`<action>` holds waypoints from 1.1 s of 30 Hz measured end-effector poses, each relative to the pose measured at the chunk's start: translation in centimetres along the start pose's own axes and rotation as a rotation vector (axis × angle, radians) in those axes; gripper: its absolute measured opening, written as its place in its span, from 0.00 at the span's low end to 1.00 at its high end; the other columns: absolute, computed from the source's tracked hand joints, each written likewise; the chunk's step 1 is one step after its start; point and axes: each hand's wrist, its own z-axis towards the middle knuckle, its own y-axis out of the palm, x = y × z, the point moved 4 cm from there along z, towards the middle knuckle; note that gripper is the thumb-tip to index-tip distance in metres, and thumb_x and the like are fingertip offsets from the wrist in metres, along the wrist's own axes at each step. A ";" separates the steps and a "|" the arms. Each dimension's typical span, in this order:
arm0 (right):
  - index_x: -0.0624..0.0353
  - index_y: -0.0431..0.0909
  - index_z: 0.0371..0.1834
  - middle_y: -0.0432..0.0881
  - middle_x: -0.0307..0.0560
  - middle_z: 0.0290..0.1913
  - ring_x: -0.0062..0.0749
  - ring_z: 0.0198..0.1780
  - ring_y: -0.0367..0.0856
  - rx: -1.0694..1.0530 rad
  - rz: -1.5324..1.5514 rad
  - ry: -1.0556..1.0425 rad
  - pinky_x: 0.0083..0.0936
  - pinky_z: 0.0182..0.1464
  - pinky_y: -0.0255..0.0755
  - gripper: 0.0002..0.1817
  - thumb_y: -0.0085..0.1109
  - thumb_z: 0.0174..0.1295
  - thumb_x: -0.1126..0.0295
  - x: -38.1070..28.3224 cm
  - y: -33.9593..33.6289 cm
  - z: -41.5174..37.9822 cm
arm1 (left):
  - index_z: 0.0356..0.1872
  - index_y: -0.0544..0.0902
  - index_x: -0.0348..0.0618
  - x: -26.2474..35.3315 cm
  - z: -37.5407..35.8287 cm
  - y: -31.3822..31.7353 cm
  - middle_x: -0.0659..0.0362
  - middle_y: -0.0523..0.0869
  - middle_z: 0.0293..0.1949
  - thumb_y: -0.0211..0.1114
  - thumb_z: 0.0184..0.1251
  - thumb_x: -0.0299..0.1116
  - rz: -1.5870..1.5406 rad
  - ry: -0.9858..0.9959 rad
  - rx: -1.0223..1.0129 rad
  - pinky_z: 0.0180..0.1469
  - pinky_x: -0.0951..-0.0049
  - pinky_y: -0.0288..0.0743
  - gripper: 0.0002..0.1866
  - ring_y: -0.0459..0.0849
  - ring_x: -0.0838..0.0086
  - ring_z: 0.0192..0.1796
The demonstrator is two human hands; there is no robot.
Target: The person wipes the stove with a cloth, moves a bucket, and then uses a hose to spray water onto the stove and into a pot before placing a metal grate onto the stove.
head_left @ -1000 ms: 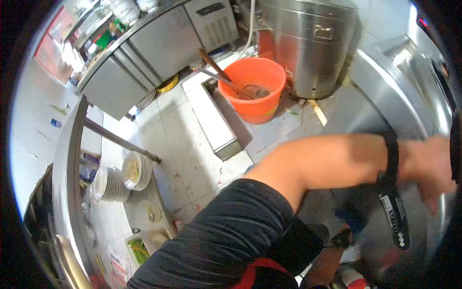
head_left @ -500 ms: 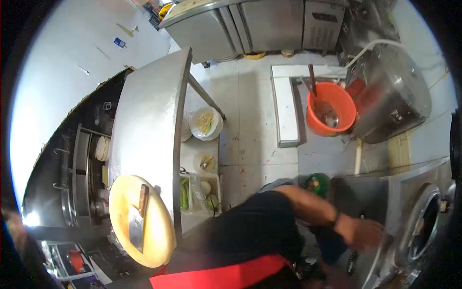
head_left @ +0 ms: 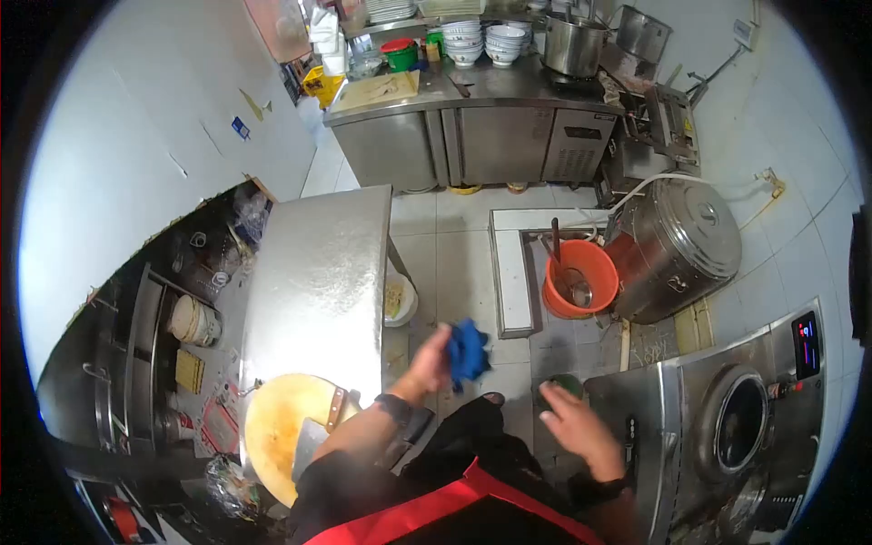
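Observation:
A bunched blue cloth [head_left: 469, 354] is in my left hand [head_left: 431, 363], held out in front of my body above the floor. My right hand [head_left: 581, 431] is raised at the right, its fingers apart and nothing in it, over a green object [head_left: 565, 385] low on the floor. Beside my left forearm a round yellow cutting board [head_left: 278, 427] sits on the near end of the steel table [head_left: 318, 272]. A cleaver [head_left: 313, 440] lies on the board, partly hidden by my forearm.
An orange bucket [head_left: 556, 295] with a ladle stands by a low white ledge [head_left: 514, 282]. Behind it is a large lidded steel pot [head_left: 677, 245]. A steel counter [head_left: 509, 89] with bowls spans the back, and a steel appliance [head_left: 672, 418] is at right.
The view has lifted and turned, showing the back counter. My left hand has come into view with the blue cloth. My right hand has moved away from the steel appliance at the right.

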 end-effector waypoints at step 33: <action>0.60 0.79 0.52 0.84 0.49 0.50 0.46 0.56 0.80 0.937 -0.556 -0.115 0.39 0.61 0.70 0.20 0.57 0.54 0.78 -15.5 -26.7 -9.6 | 0.48 0.84 0.44 -0.4 12.3 -20.2 0.49 0.86 0.48 0.55 0.72 0.45 1.997 -0.131 -0.194 0.55 0.54 0.76 0.18 0.84 0.56 0.52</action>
